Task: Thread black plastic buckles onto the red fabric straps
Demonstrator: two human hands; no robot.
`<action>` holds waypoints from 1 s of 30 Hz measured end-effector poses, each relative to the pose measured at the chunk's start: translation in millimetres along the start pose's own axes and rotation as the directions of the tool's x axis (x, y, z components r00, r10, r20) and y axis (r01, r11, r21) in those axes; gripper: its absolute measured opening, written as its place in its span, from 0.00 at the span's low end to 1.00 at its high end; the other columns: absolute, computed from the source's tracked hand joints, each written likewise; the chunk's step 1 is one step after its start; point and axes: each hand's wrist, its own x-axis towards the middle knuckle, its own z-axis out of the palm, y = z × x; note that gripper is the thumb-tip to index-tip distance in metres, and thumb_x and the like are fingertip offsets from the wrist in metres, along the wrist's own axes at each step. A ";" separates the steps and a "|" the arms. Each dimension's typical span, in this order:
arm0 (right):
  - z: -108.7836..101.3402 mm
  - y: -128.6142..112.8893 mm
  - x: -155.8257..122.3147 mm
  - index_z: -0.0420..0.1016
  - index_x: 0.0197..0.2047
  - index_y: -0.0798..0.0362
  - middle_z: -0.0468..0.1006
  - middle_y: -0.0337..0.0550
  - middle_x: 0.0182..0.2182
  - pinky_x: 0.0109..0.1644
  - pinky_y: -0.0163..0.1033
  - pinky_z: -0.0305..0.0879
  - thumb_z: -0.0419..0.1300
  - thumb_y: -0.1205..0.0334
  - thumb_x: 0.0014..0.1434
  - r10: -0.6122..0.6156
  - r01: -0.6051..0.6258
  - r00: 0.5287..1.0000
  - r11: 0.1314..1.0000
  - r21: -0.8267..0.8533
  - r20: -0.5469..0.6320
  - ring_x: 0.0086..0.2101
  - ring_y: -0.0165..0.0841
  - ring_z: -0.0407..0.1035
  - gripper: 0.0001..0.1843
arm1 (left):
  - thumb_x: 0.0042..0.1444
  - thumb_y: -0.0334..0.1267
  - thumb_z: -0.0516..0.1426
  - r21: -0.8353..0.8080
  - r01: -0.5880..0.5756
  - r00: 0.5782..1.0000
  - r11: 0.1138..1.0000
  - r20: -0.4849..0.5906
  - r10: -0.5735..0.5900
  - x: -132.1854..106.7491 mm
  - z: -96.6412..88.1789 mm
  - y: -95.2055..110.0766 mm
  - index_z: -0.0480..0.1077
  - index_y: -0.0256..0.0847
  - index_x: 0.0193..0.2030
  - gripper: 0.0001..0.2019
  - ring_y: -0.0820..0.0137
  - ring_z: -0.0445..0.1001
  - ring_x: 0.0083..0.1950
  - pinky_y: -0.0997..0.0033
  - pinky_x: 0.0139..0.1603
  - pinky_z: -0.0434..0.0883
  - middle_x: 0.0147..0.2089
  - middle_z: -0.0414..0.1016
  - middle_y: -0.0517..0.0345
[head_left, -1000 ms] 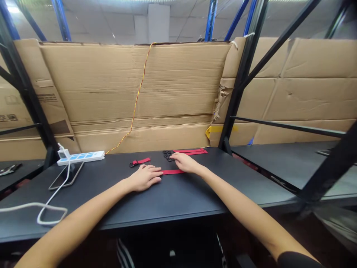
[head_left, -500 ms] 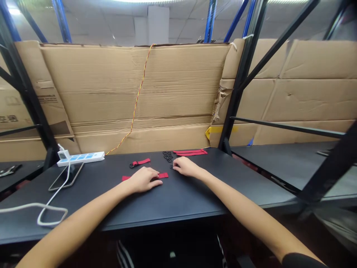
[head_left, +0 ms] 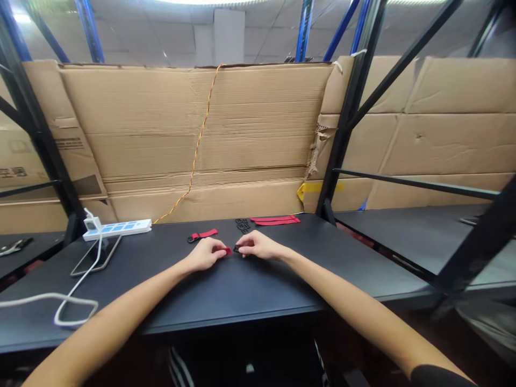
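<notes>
My left hand (head_left: 207, 253) pinches one end of a red strap (head_left: 228, 250) low over the black table (head_left: 250, 285); most of the strap is hidden under the hand. My right hand (head_left: 258, 246) faces it, fingers pinched on a small black ring (head_left: 237, 249) right at the strap's tip. Behind them lie a finished red strap with a black ring (head_left: 201, 235), a small heap of black rings (head_left: 242, 224) and a stack of red straps (head_left: 276, 219).
A white power strip (head_left: 116, 227) sits at the back left, with a phone (head_left: 95, 254) in front of it and a white cable (head_left: 60, 301) looping toward the front edge. A cardboard wall (head_left: 201, 134) and black rack posts (head_left: 342, 134) close the back.
My left hand dragged the red strap leftward, then lifted its end. My right hand left the ring heap and came toward the middle with a black ring, meeting the strap's tip.
</notes>
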 end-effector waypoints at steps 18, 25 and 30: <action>7.9 -5.8 -2.6 0.77 0.35 0.59 0.77 0.42 0.26 0.36 0.35 0.68 0.73 0.56 0.40 0.151 -0.164 0.986 0.830 0.533 0.069 0.28 0.30 0.72 0.21 | 0.55 0.47 0.56 -0.298 0.000 0.998 0.955 0.065 0.021 -0.7 -1.4 8.3 0.73 0.37 0.35 0.14 0.72 0.68 0.31 0.73 0.34 0.65 0.31 0.74 0.57; 10.1 -4.0 -1.5 0.77 0.33 0.59 0.78 0.42 0.26 0.38 0.38 0.68 0.73 0.56 0.39 0.114 -0.135 0.991 0.841 0.523 0.072 0.27 0.31 0.72 0.20 | 0.57 0.50 0.55 -0.449 -0.011 1.000 0.893 0.009 0.017 -1.8 5.7 16.3 0.69 0.37 0.42 0.17 0.73 0.68 0.30 0.73 0.33 0.65 0.31 0.73 0.58; 11.8 -7.1 -2.3 0.76 0.31 0.59 0.77 0.41 0.24 0.36 0.38 0.68 0.71 0.55 0.41 0.109 -0.110 0.994 0.859 0.500 0.032 0.26 0.31 0.72 0.18 | 0.57 0.46 0.57 -0.365 -0.056 0.998 0.929 -0.020 0.052 -4.2 6.0 23.3 0.66 0.39 0.44 0.14 0.74 0.68 0.31 0.75 0.32 0.65 0.32 0.71 0.59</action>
